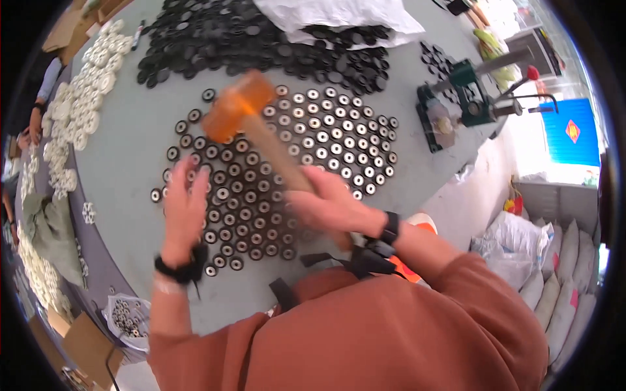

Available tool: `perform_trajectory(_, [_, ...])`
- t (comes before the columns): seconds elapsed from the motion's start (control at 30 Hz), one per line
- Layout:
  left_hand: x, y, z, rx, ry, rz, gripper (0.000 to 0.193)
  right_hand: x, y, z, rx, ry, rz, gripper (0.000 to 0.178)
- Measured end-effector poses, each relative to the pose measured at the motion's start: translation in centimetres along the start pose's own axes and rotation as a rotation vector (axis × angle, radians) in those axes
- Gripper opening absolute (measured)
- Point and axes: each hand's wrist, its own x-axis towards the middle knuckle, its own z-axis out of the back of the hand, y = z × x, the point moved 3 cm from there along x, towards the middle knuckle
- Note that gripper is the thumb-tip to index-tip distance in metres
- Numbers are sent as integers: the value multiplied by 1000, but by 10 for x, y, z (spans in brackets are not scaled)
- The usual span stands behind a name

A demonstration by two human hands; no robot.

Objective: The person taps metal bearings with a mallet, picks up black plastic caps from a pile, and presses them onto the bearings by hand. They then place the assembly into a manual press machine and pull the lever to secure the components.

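My right hand [334, 201] grips the wooden handle [279, 153] of a mallet with an orange, see-through head [240, 106]. Motion blurs the mallet, its head over the far left part of a spread of small black wheels with metal centres [349, 143]. At the left edge of that spread, my left hand [185, 208] is held with fingers stretched and apart, nothing visible in them. Whether its fingertips touch any wheel, I cannot tell. The wheels lie flat in loose rows on the grey-green tabletop [117, 195].
Black discs [208, 42] are heaped at the back, partly under a white plastic bag [352, 19]. A green hand press [469, 98] stands at the far right. White wheel-shaped parts [81, 107] cover the left side, near another person's hand [34, 124]. Filled sacks [564, 280] lie at right.
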Motion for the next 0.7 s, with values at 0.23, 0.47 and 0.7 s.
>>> perform_trajectory(0.23, [-132, -37, -40, -757, -213, 547, 36, 29, 2, -101, -483, 153, 804, 29])
perform_trajectory(0.47, [-157, 69, 57, -312, -432, 666, 37, -24, 64, 0, -250, 207, 723, 44])
perform_trajectory(0.7, [-142, 143, 75, -486, -450, 649, 36, -210, 169, 32, -25, -404, 353, 9])
